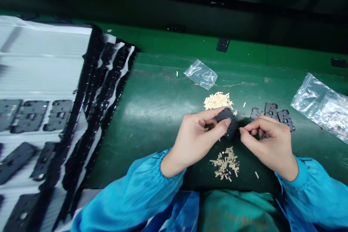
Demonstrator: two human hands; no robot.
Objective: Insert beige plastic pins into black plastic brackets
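My left hand (198, 137) grips a small black plastic plate (232, 127) by its edge, thumb on its face. Just right of the plate, my right hand (268, 139) is closed in a pinch, thumb and forefinger together; whatever sits between the fingertips is too small to make out. Behind the plate lies a heap of pale cream strips (217, 100). Nearer my body is a looser pile of beige strips (227, 165) with dark bits among them. Beyond my right hand rest several black plastic plates (271, 110), partly hidden by its fingers.
Stacked trays (46, 72) with white sheets and black plates fill the left side. A clear plastic bag (201, 74) lies behind the cream heap. Another clear bag (323, 107), holding small parts, is at right. A black plate (223, 44) lies toward the back of the green table (152, 98).
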